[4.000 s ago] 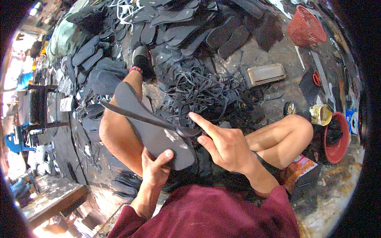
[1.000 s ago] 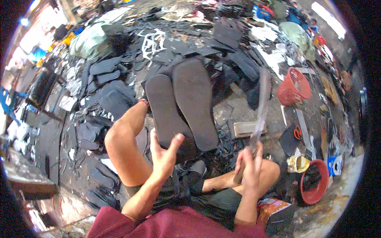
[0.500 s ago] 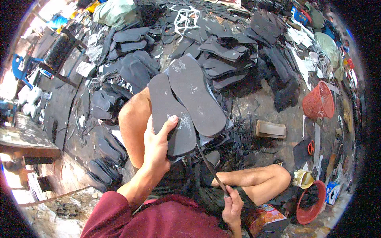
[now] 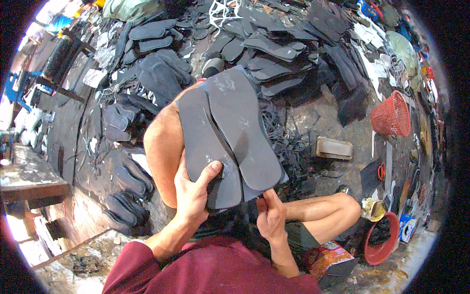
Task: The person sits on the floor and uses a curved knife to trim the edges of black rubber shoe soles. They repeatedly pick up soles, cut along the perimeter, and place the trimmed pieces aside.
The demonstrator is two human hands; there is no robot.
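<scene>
My left hand (image 4: 193,193) grips the heel end of a pair of dark grey rubber sandal soles (image 4: 230,132), held side by side and slightly overlapping above my raised left knee (image 4: 164,142). My right hand (image 4: 270,215) is just under the heel of the right-hand sole, fingers pinched at its lower edge; whether it holds a small thing there is unclear. My right leg (image 4: 325,210) lies folded on the ground to the right.
Heaps of dark soles (image 4: 274,49) and rubber straps (image 4: 289,142) cover the ground ahead. A red mesh basket (image 4: 391,115), a grey block (image 4: 334,148) and a red bowl (image 4: 379,245) are on the right. A wooden bench (image 4: 29,176) stands at the left.
The soles have come closer and lower in view. My right hand has risen from my lap to the heel of the soles; the thin strip it held a second ago is no longer seen.
</scene>
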